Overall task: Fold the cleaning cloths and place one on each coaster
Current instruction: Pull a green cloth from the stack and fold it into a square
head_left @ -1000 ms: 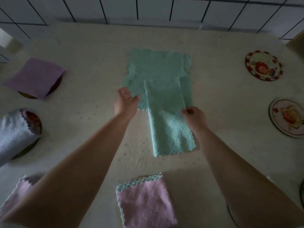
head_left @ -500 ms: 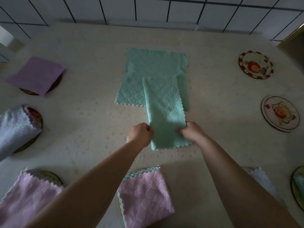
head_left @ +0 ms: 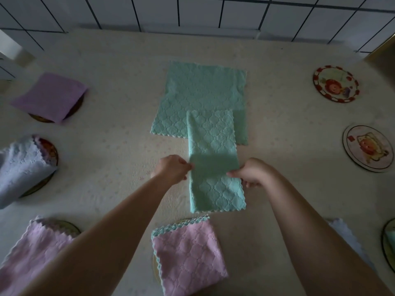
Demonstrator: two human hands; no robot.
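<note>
Straight ahead of me on the cream table (head_left: 111, 146), the folded green strip (head_left: 213, 159) is a teal cloth with a quilted diamond texture and scalloped edges. My left hand (head_left: 171, 168) pinches its left edge and my right hand (head_left: 251, 173) pinches its right edge, hands apart with the strip between them. Its far end overlaps the flat green cloth (head_left: 198, 97) spread just beyond. Just nearer to me than the strip lies a folded pink cloth (head_left: 188, 257) on a coaster. Left of the strip sit a purple cloth (head_left: 50, 96), a blue cloth (head_left: 20, 167) and another pink cloth (head_left: 32, 257). Right of it are 2 bare coasters (head_left: 335, 83). The strip's long axis runs away from me.
</note>
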